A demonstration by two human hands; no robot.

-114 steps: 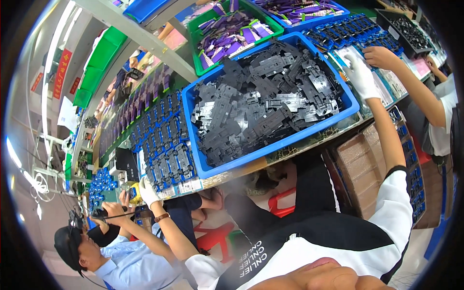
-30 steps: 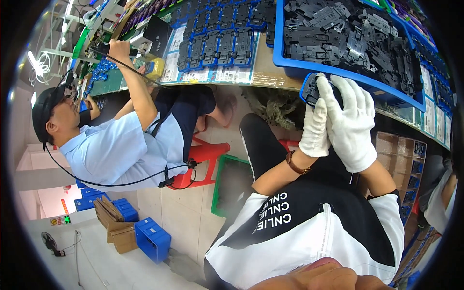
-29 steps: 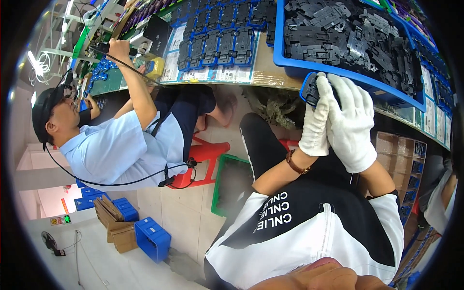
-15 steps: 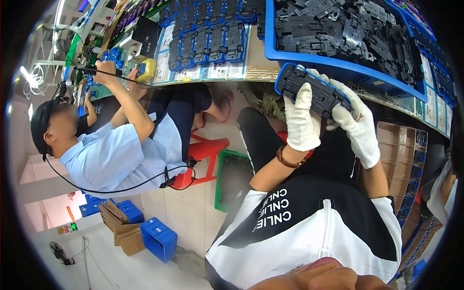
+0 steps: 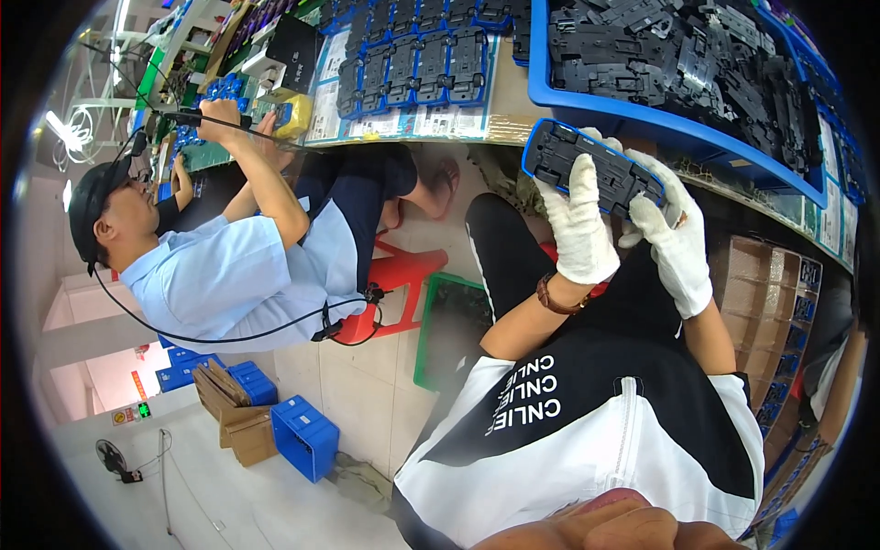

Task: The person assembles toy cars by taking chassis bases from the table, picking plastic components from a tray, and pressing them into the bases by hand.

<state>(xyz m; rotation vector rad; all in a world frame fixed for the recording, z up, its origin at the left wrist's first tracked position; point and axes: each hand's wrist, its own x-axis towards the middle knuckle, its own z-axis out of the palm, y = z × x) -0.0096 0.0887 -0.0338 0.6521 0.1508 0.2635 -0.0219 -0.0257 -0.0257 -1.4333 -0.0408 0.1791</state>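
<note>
Between my two white-gloved hands is a toy car body (image 5: 561, 151), blue at the edges, with its black underside facing up. My left hand (image 5: 588, 225) is closed on its left part, thumb lying across the black base. The right hand (image 5: 680, 247) grips the right end, fingers curled round it. The car is held tilted, just in front of the table edge and below a large blue bin (image 5: 642, 115). Loose black chassis plates (image 5: 610, 69) are heaped in that bin. What the fingertips touch behind the car is hidden.
Rows of blue-and-black car bodies (image 5: 408, 73) lie on the table left of the bin. A divided tray (image 5: 756, 284) stands at my right. On the left a co-worker in a light blue shirt (image 5: 215, 284) sits on a red stool (image 5: 403, 275). A green crate (image 5: 449, 321) is between us.
The view has shifted slightly, so the surroundings sit a little farther right. Both hands keep hold of the toy car, which is turned a little. The co-worker's hands stay over their own bench.
</note>
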